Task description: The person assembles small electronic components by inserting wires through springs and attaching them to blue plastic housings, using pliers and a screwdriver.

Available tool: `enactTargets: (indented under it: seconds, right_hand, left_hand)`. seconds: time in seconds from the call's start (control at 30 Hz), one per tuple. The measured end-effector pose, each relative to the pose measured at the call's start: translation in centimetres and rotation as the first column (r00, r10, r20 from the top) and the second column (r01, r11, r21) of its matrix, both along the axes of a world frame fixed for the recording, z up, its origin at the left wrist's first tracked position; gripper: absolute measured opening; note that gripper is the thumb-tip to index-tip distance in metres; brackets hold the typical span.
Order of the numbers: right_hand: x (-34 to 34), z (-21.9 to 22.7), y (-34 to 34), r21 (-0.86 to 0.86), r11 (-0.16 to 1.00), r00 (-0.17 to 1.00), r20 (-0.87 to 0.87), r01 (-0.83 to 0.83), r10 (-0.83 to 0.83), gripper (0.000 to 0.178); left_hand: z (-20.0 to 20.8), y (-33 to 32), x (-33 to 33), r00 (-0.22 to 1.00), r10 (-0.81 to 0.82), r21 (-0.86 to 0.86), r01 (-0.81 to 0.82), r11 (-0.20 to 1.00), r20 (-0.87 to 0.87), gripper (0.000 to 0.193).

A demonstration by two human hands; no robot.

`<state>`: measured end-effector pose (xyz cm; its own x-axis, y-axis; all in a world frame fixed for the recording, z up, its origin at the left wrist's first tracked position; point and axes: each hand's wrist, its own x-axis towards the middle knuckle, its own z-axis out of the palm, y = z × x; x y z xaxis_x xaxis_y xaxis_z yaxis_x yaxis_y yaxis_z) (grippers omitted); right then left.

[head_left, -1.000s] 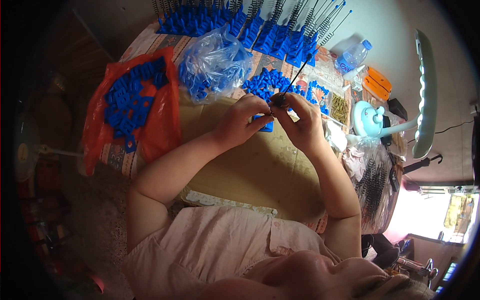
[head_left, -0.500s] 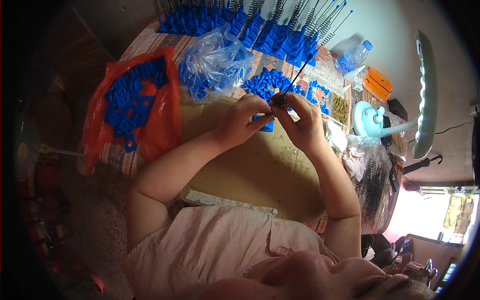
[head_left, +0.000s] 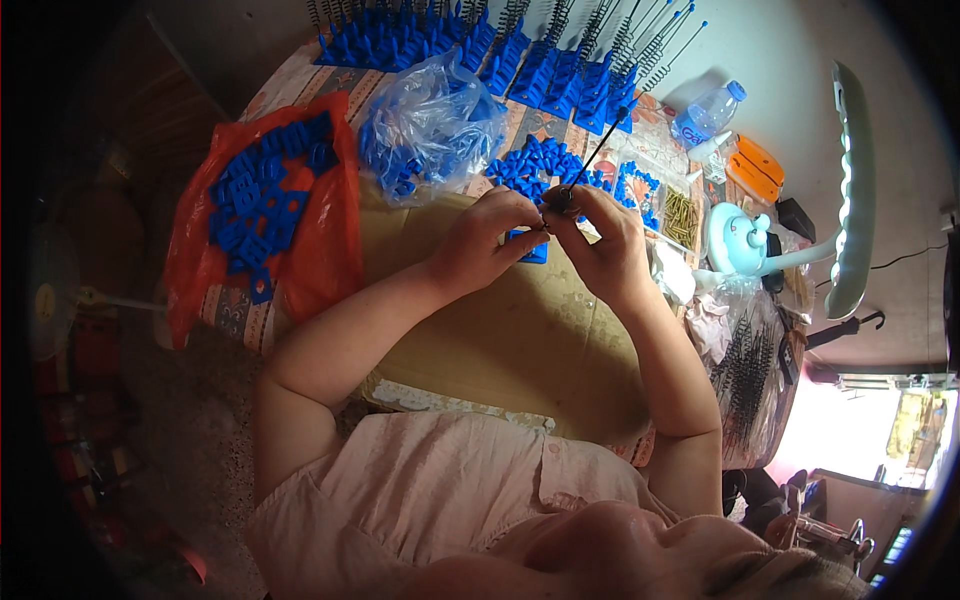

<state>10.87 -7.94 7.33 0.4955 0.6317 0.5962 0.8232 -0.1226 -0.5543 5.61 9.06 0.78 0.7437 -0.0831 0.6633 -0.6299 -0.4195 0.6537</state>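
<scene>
My right hand [head_left: 605,240] pinches the dark coiled end of a thin black rod [head_left: 598,155], which slants up and to the right, away from me. Fingertips of my left hand [head_left: 490,235] are pressed together right beside that end; whatever small part they grip is hidden by the fingers. Just below the fingertips a blue plastic square base [head_left: 528,248] lies on the brown cardboard [head_left: 480,330], partly covered by my left hand. Beyond the hands is a heap of small blue cone-shaped pieces [head_left: 540,165].
To the left, a red plastic bag [head_left: 320,250] holds blue square parts. A clear bag [head_left: 430,130] of blue pieces stands behind. Rows of blue bases with springs [head_left: 560,85] line the wall. At right are brass-coloured pins [head_left: 681,218], a bottle [head_left: 705,115], and a lamp [head_left: 740,240].
The hands stay in almost the same place. The black rod's coiled end has shifted very slightly in the right fingers.
</scene>
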Motion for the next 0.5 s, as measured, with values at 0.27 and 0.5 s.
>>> enactTargets:
  seconds: [0.27, 0.5]
  right_hand:
    - [-0.06, 0.04, 0.02, -0.004, 1.000, 1.000, -0.012, 0.007, -0.007, 0.022]
    - [0.07, -0.27, -0.03, -0.013, 1.000, 1.000, -0.010, 0.005, -0.005, 0.024]
  left_hand:
    - [-0.06, -0.02, 0.01, 1.000, -0.002, -0.007, 0.002, 1.000, 0.002, 0.011]
    - [-0.27, 0.01, 0.09, 1.000, -0.002, -0.005, 0.002, 1.000, -0.002, 0.012]
